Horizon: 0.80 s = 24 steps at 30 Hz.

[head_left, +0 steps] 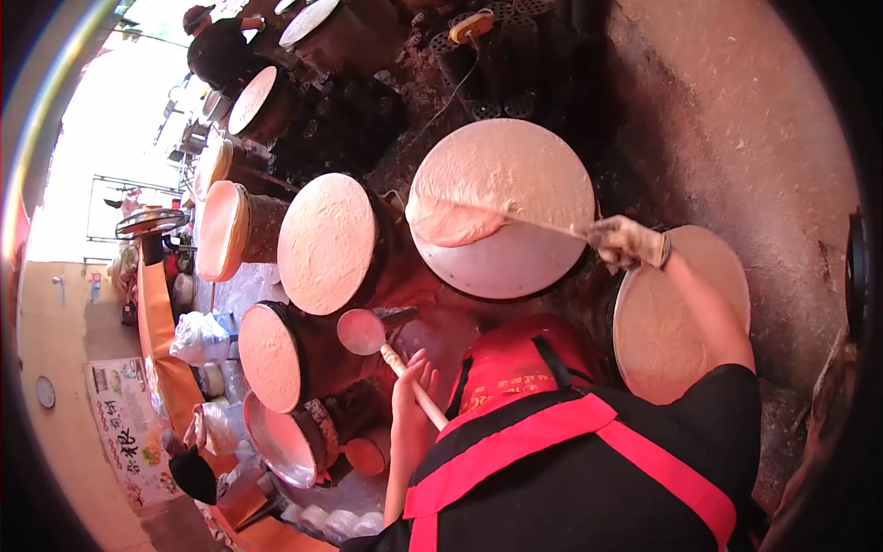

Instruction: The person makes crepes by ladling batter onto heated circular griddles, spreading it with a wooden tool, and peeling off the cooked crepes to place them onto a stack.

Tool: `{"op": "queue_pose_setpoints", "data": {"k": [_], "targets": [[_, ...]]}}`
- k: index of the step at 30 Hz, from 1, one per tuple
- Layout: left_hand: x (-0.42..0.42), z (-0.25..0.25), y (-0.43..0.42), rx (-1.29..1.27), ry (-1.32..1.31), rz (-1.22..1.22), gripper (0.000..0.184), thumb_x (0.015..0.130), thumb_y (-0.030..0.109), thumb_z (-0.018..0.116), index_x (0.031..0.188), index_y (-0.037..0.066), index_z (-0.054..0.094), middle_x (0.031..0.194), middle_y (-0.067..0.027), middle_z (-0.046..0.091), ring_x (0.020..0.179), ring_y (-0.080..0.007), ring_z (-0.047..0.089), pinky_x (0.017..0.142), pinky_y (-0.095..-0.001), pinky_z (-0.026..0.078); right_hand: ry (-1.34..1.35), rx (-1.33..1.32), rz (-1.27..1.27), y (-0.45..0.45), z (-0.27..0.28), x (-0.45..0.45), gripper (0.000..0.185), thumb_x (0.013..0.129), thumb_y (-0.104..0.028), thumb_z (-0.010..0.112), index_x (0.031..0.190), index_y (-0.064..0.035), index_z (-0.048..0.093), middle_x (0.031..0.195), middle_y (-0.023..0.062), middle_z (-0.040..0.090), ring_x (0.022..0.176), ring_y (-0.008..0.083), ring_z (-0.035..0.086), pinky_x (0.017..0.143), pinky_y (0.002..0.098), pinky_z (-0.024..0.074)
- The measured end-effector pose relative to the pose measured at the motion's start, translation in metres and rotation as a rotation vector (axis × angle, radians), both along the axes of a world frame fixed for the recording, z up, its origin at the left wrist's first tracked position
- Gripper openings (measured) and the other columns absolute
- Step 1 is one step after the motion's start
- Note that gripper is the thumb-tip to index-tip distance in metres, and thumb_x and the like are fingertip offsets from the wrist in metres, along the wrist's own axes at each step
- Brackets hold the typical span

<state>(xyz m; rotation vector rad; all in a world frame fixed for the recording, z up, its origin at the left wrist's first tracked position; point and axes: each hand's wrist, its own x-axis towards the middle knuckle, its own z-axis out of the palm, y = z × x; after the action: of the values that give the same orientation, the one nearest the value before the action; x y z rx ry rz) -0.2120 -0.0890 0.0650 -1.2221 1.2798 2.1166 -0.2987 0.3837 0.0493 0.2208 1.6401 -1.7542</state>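
Observation:
A round griddle (pixel 501 271) stands in front of me, its upper part covered with pale batter and its lower part bare metal. A mound of wet batter (pixel 451 224) lies at its left side. My right hand (pixel 628 243), in a worn glove, is closed round the end of a long thin spreader (pixel 543 222) that reaches across the griddle to the batter. My left hand (pixel 414 391) is beside a ladle's pale handle (pixel 425 402), fingers partly spread, the handle resting against it. The ladle's round bowl (pixel 361 332) points up and left.
More batter-covered griddles stand at the left (pixel 327 244), lower left (pixel 269 357) and right (pixel 681 313). A metal basin (pixel 285 442) is at the lower left. Dark perforated cylinders (pixel 520 64) stand behind. Another person (pixel 221 51) is at the upper left; another's arm (pixel 195 442) shows at the lower left.

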Motion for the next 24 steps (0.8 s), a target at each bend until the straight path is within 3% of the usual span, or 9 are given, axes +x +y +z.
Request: {"op": "queue_pose_setpoints", "data": {"k": [1,2,4,5,8,12,15,19,24], "targets": [[0.003,0.002,0.002,-0.002,-0.019,-0.006,0.036,0.084,0.008,0.06,0.119,0.007,0.059,0.114,0.0005,0.055,0.104,-0.014,0.054,0.088,-0.0274,0.051,0.038,0.0,-0.041,0.001,-0.003,-0.008,0.046,0.092,-0.039,0.057,0.131,-0.015,0.054,0.054,-0.0045,0.039,0.036,0.0052,0.034,0.034,0.0227,0.0366],[0.004,0.006,0.004,-0.005,-0.039,-0.015,0.036,0.084,0.008,0.06,0.119,0.007,0.059,0.115,0.0004,0.055,0.105,-0.014,0.054,0.088,-0.0274,0.051,0.025,0.017,-0.129,-0.01,-0.007,-0.016,0.043,0.091,-0.037,0.059,0.129,-0.015,0.056,0.055,-0.0048,0.04,0.036,0.005,0.033,0.032,0.0225,0.0321],[0.003,0.014,0.01,-0.019,-0.052,-0.044,0.035,0.084,0.008,0.059,0.119,0.007,0.059,0.115,0.0006,0.055,0.104,-0.0136,0.054,0.089,-0.0271,0.05,-0.041,-0.013,-0.198,-0.036,0.003,-0.019,0.029,0.087,-0.038,0.065,0.104,-0.0145,0.065,0.054,-0.0051,0.043,0.037,0.003,0.033,0.032,0.0215,0.022],[0.0,0.016,0.012,-0.025,-0.054,-0.062,0.035,0.084,0.008,0.059,0.119,0.007,0.059,0.115,0.0007,0.055,0.104,-0.0134,0.054,0.089,-0.027,0.05,-0.057,0.014,-0.157,-0.044,-0.002,-0.011,0.028,0.087,-0.039,0.066,0.101,-0.0141,0.064,0.055,-0.0051,0.043,0.038,0.003,0.033,0.032,0.022,0.0221],[-0.012,0.012,0.008,-0.057,-0.055,-0.147,0.034,0.085,0.009,0.059,0.119,0.009,0.059,0.112,0.0013,0.057,0.101,-0.0119,0.055,0.088,-0.0265,0.049,-0.109,0.028,-0.023,-0.036,0.014,0.042,0.04,0.087,-0.035,0.066,0.125,-0.0221,0.06,0.055,-0.006,0.043,0.039,0.0039,0.035,0.033,0.0216,0.0241],[-0.036,0.011,0.002,0.008,-0.059,-0.292,0.033,0.086,0.009,0.057,0.119,0.011,0.06,0.108,0.0019,0.058,0.098,-0.0106,0.055,0.087,-0.0267,0.049,-0.041,-0.014,-0.277,-0.038,-0.008,0.113,0.039,0.091,-0.036,0.062,0.128,-0.025,0.058,0.053,-0.0073,0.042,0.037,0.0029,0.031,0.034,0.0201,0.0243],[-0.055,0.017,-0.006,0.022,-0.033,-0.425,0.031,0.087,0.008,0.056,0.118,0.009,0.06,0.106,0.0016,0.06,0.095,-0.0103,0.057,0.086,-0.0269,0.049,-0.041,-0.056,-0.787,-0.105,-0.001,0.103,0.04,0.091,-0.038,0.06,0.128,-0.0226,0.057,0.054,-0.0074,0.041,0.036,0.0032,0.031,0.033,0.0199,0.0235],[-0.074,0.023,-0.038,0.033,0.073,-0.574,0.031,0.086,0.007,0.057,0.117,0.005,0.059,0.106,-0.0007,0.061,0.097,-0.0108,0.058,0.084,-0.0251,0.049,0.021,-0.043,-0.517,-0.169,-0.013,0.129,0.044,0.09,-0.035,0.063,0.13,-0.0203,0.055,0.057,-0.0081,0.042,0.04,0.0005,0.033,0.035,0.018,0.0258],[-0.099,-0.006,-0.118,0.083,0.158,-0.714,0.031,0.084,0.005,0.057,0.115,0.004,0.059,0.111,-0.0025,0.061,0.097,-0.0101,0.057,0.083,-0.0238,0.048,0.081,0.103,-0.791,-0.231,-0.017,0.232,0.047,0.09,-0.034,0.063,0.13,-0.0103,0.053,0.059,-0.0085,0.044,0.042,0.001,0.035,0.036,0.0176,0.0273]]}}
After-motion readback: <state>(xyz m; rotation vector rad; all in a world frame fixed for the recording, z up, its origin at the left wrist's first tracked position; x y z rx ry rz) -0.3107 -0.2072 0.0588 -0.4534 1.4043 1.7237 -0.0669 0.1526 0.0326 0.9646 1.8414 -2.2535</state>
